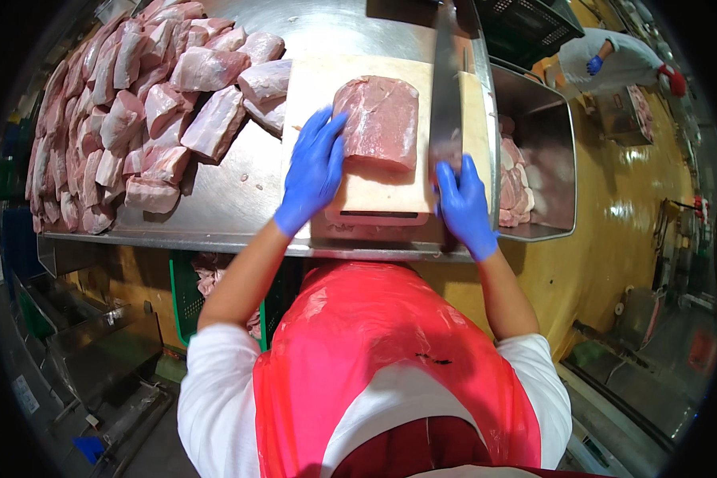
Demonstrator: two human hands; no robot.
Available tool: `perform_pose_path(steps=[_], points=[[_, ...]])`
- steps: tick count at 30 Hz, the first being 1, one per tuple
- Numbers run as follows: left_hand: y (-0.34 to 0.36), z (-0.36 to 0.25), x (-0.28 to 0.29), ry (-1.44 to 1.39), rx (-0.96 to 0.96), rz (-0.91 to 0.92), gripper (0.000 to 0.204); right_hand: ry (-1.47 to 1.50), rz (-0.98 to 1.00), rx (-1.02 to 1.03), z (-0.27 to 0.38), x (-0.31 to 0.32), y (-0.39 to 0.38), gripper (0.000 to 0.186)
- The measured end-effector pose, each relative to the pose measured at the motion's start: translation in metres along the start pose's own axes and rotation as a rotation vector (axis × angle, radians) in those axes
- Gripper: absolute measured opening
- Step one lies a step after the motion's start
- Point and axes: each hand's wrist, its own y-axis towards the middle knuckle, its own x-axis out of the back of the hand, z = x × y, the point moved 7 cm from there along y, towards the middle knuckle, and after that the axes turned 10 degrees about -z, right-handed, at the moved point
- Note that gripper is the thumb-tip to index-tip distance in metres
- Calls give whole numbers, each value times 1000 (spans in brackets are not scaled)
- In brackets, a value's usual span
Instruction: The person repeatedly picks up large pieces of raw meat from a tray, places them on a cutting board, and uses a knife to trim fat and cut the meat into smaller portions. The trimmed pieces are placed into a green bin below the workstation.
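Observation:
A trimmed block of raw meat (377,121) lies on the pale cutting board (311,88) before me. My left hand (314,169), in a blue glove, rests at the left side of this block, its fingers stretched out and nothing gripped. On the right of the board, my right hand (464,205), gloved in blue too, is closed round the handle end of a long, wide-bladed knife (446,95). Its blade points away from me and stands apart from the meat. The handle itself is mostly hidden by my fingers.
Many meat pieces (151,119) are heaped on the left of the steel table (239,187). A metal bin (551,159) with cut meat stands at the right edge. Below the table is a green crate (185,299). Another person (613,60) works at the far right.

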Motion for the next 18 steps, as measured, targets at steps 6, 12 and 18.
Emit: perform_pose_path(steps=[6,12,18], points=[[-10,-42,40,-95,107,-118,15,-318,270,376,62,-58,-8,64],[-14,-17,16,3,118,-126,11,-535,480,340,36,-30,-41,75],[-17,24,29,-177,519,-222,16,-784,603,225,37,52,-91,80]])
